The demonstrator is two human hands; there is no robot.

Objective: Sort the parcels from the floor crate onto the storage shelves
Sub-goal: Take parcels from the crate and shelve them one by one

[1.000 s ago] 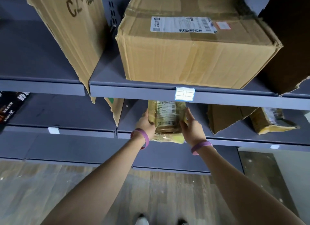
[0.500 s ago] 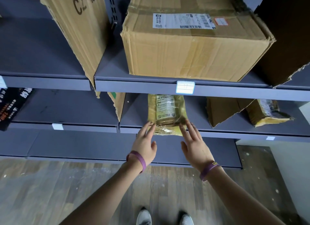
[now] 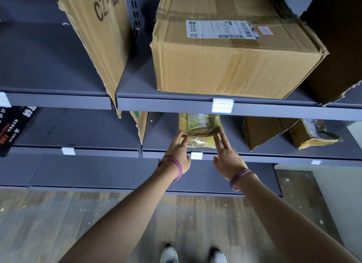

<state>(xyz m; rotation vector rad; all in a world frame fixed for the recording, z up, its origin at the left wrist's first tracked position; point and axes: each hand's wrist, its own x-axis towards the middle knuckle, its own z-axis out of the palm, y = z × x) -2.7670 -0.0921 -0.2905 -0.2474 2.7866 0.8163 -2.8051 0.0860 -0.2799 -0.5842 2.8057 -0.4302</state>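
Tall cardboard sheet, upper left: dark print "CZ", then a character cut off at the frame top.
Large carton: white shipping label with barcodes, text too small to read. Small red-bordered sticker is illegible.
Upper shelf-edge tag: faint marks, unreadable.
Yellow parcel: label with QR code, print too fine to read.
Black package, far left: white Chinese characters, red digits "198".
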